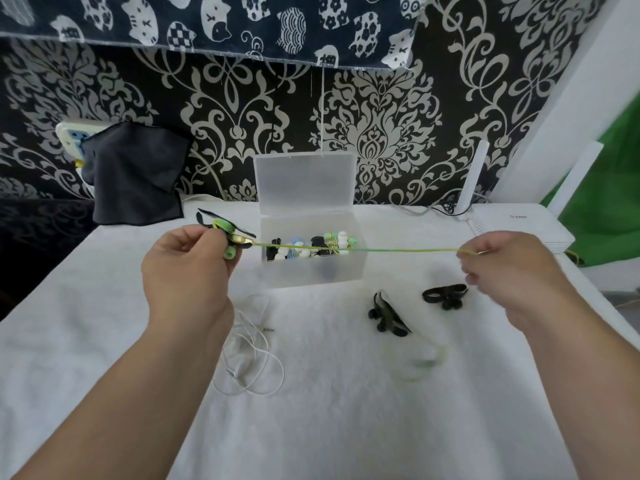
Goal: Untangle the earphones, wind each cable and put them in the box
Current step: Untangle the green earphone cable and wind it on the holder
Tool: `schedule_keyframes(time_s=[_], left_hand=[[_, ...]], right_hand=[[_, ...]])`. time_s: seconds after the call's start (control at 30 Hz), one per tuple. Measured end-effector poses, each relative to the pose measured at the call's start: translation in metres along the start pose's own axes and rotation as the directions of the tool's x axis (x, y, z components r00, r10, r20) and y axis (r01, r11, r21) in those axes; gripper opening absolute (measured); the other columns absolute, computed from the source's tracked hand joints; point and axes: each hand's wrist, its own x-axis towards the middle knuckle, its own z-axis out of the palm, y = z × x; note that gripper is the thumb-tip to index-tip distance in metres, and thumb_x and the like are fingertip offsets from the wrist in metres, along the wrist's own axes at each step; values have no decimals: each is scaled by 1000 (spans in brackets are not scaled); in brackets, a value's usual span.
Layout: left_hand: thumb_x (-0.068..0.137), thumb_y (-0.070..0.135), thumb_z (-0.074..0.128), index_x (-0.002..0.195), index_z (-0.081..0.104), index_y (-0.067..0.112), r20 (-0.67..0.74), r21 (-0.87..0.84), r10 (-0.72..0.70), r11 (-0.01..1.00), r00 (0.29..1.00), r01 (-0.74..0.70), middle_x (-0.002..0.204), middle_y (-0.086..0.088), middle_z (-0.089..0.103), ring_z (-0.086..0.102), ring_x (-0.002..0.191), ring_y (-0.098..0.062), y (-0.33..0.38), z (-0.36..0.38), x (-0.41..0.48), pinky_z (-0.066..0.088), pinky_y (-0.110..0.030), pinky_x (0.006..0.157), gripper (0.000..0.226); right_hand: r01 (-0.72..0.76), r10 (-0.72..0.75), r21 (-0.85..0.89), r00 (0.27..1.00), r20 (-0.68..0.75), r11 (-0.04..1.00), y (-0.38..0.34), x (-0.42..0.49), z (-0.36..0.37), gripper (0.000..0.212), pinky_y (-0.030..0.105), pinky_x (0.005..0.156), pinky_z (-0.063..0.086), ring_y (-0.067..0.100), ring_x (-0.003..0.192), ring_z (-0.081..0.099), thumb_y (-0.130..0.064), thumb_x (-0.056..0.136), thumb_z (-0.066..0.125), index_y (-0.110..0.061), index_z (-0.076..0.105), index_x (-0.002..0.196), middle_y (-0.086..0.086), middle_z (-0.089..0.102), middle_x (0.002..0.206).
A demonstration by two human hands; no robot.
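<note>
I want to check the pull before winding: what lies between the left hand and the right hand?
In the head view, a green cable runs taut from the left hand to the right hand, crossing in front of the open box.

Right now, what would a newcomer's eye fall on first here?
The green cable is pulled straight between the left hand and right hand, crossing in front of the open box. Below it, a loose white cable lies on the cloth, near two black bundles.

A home room — damask wallpaper (pixel 381 133), cat-print curtain (pixel 207 22).
</note>
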Motion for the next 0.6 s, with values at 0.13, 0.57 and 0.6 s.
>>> schedule_keyframes(time_s=[0.13,0.57,0.6], left_hand=[[73,0,59,77,60,13,39,139,72,987,997,-77,73,-9,57,58,73,-22,2,3,-5,55,-47,91,14],[61,4,59,70,65,24,425,293,26,942,905,-165,72,-8,58,55,69,-27,-4,13,-36,44,-43,73,23],[61,4,59,70,65,24,428,293,29,941,903,-169,74,-10,59,56,70,-28,-3,12,-36,43,-42,72,23]], right_hand=[[32,-12,134,989,-146,991,1,5,-2,26,30,69,46,26,82,67,0,86,62,-23,70,77,-2,71,79],[113,-325,316,541,776,942,-43,-74,49,22,32,101,48,14,94,72,-18,93,68,-17,69,115,2,78,92],[138,-330,306,542,773,942,-44,-76,49,15,37,100,50,18,81,70,-16,97,63,-14,70,109,1,74,76]])
